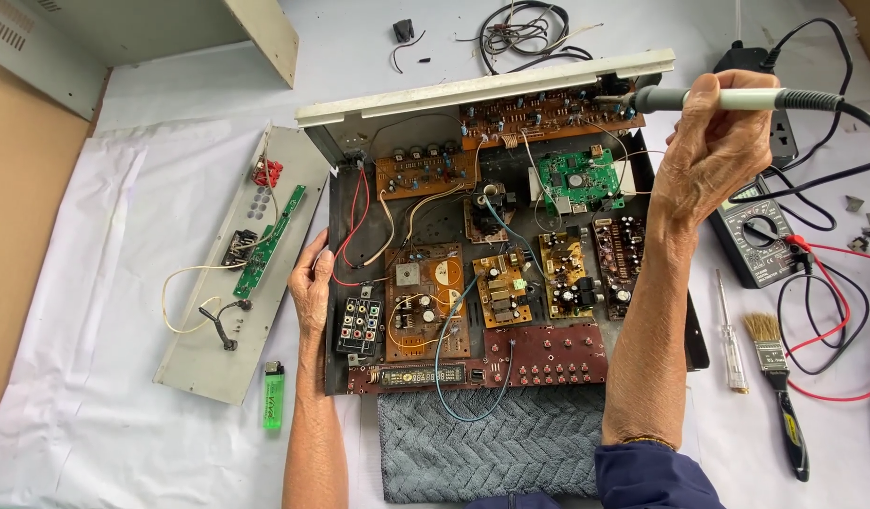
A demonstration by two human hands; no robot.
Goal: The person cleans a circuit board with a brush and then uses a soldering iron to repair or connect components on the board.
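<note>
An opened electronic chassis [338,219] lies in the middle, filled with several brown and green circuit boards. My left hand [311,283] grips the chassis's left edge beside a black block of coloured sockets [358,326]. My right hand [710,151] is raised over the right rear corner and is closed around a soldering iron [737,98]. The iron's tip rests near the long brown board [539,113] under the chassis's pale rear panel [482,87].
A detached grey panel with a green strip board [265,247] lies at the left, a green lighter [274,394] below it. A multimeter [761,236] with red and black leads, a screwdriver [731,332] and a brush [776,369] lie at the right. A grey cloth [492,443] sits under the chassis front.
</note>
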